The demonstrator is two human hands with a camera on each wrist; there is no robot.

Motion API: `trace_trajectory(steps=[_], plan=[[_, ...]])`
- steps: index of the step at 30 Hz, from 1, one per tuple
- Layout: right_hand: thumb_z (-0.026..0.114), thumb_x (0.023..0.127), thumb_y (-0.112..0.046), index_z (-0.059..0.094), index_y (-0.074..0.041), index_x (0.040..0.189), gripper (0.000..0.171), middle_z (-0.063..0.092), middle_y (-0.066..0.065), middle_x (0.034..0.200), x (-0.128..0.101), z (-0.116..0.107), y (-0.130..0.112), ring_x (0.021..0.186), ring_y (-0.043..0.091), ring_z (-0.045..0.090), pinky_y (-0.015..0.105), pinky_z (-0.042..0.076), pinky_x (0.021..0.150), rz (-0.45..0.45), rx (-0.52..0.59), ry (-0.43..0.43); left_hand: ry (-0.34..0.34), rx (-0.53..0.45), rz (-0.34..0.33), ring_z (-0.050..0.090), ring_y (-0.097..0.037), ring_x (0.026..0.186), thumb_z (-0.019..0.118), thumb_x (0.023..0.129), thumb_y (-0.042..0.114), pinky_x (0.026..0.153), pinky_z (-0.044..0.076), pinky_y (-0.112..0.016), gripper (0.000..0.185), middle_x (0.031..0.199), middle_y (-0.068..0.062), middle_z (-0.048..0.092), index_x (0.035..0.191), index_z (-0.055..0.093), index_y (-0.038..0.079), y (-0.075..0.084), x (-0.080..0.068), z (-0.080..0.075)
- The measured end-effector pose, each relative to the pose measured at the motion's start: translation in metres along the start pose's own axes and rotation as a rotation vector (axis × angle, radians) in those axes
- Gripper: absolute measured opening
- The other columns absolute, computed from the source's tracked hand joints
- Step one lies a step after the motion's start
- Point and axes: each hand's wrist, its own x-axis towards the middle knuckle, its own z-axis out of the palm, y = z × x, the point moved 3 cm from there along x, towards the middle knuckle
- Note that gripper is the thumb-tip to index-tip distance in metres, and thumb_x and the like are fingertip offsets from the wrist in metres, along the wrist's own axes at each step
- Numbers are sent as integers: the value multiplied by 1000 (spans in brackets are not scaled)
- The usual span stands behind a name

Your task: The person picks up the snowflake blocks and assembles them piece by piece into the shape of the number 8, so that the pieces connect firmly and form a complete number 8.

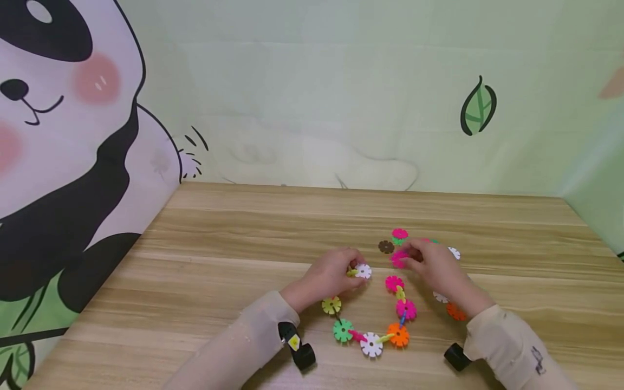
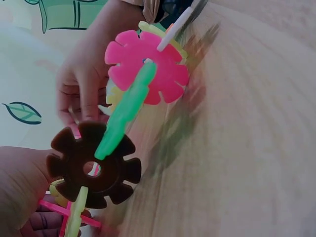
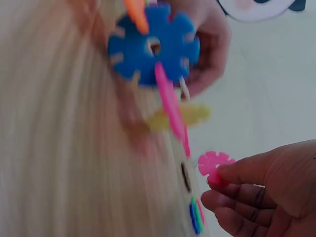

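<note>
We steady the open end of the snowflake-disc chain (image 1: 371,319) on the desk (image 1: 234,244) by pinching its white disc (image 1: 363,271) with our left hand (image 1: 329,276), while our right hand (image 1: 431,262) pinches a loose pink disc (image 1: 398,259) just beside it.

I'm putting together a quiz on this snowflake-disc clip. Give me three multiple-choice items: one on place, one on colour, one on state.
1. Where does the loose brown disc lie?
A. on the table beyond the chain
B. on the panda wall
C. on a sleeve

2. What colour is the disc pinched by the right hand?
A. blue
B. pink
C. black

3. How does the disc chain lie?
A. closed ring
B. straight line
C. open curve

Answers:
1 A, the head view shows it on the wood beyond the hands.
2 B, the pink disc sits at its fingertips.
3 C, a gap at the top separates its ends; the left hand holds one.
</note>
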Motion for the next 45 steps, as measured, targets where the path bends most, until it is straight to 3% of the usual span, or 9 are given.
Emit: trace_trajectory(steps=[6, 11, 18, 32, 41, 45], plan=[[64, 90, -6, 63, -4, 95, 6, 67, 6, 83, 0, -2, 9, 72, 14, 56, 24, 48, 61, 33, 54, -26, -14, 17, -4, 56, -10, 81, 74, 84, 30, 73, 48, -21, 33, 96, 0, 67, 109, 66, 12, -2, 1, 1], [66, 88, -6, 65, -8, 88, 2, 70, 2, 83, 0, 4, -8, 78, 16, 65, 27, 53, 66, -67, 67, -7, -21, 41, 16, 60, -11, 86, 73, 85, 31, 78, 50, -23, 35, 101, 0, 69, 114, 66, 13, -1, 1, 0], [68, 87, -8, 66, -13, 84, 6, 64, -3, 81, -2, 14, -24, 75, 10, 56, 26, 49, 67, -140, 24, -23, -18, 41, 45, 60, -10, 85, 73, 85, 30, 76, 50, -22, 34, 100, 0, 69, 114, 67, 13, -1, 2, 0], [70, 88, -17, 69, -14, 90, 4, 66, -7, 79, -5, 20, -26, 74, 7, 58, 23, 50, 67, -132, 5, -58, -15, 48, 57, 57, -8, 81, 71, 87, 30, 73, 48, -20, 32, 95, -1, 68, 111, 68, 10, 1, 1, 0], [74, 83, -11, 68, -14, 84, 6, 70, -2, 82, -8, 29, -27, 78, 15, 65, 32, 55, 72, -207, 1, 102, 24, 57, 82, 58, -10, 78, 70, 88, 29, 71, 49, -20, 29, 92, -3, 67, 105, 69, 5, 5, 0, 1], [74, 82, -9, 69, -13, 84, 7, 70, 0, 82, -6, 32, -26, 80, 17, 66, 36, 56, 74, -202, 27, 113, 34, 45, 78, 57, -9, 76, 71, 87, 29, 70, 48, -19, 28, 90, -2, 67, 103, 69, 6, 5, 0, 1]])
